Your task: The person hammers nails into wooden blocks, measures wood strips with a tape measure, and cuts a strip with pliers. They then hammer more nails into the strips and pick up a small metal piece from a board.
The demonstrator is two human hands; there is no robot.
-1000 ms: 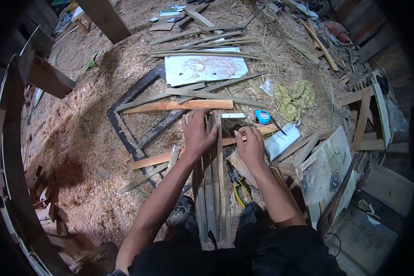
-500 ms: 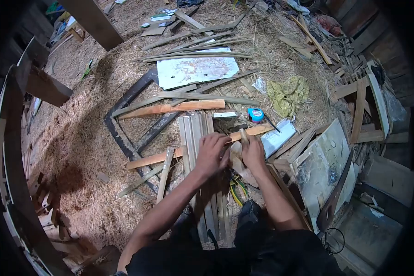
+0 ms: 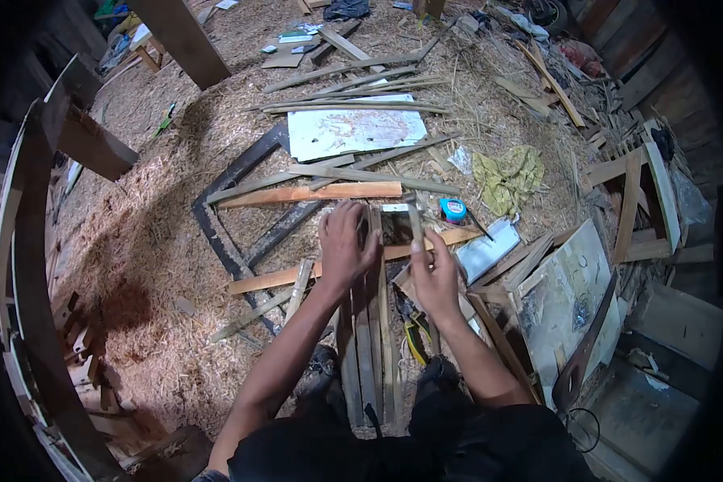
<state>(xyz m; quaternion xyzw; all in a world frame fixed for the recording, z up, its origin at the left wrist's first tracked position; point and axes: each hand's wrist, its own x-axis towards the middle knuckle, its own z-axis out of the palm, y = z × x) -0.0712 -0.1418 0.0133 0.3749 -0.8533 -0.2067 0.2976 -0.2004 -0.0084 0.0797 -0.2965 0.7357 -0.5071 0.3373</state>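
A bundle of long narrow wooden strips [image 3: 361,345] runs away from me between my feet. My left hand [image 3: 347,247] is closed over the far end of these strips, its fingertips partly hidden. In my right hand [image 3: 435,277] is a short wooden stick [image 3: 414,221], pinched between thumb and fingers and pointing away from me. An orange-toned wooden slat [image 3: 273,280] lies crosswise by the bundle's far end. Just beyond my right hand sits a blue tape measure [image 3: 452,210]. Yellow-and-black handled pliers [image 3: 416,337] lie on the ground below that hand.
Wood shavings [image 3: 153,265] cover the ground. Ahead are a dark frame [image 3: 217,233], a white board [image 3: 357,132] and several loose slats. A yellow cloth [image 3: 510,175] lies right of them. A handsaw [image 3: 570,377] rests against a pale panel [image 3: 566,281] on the right.
My left hand has moved left and away from me, onto the strips' far end. The right hand has tilted, and more of the stick shows. The view has shifted slightly.
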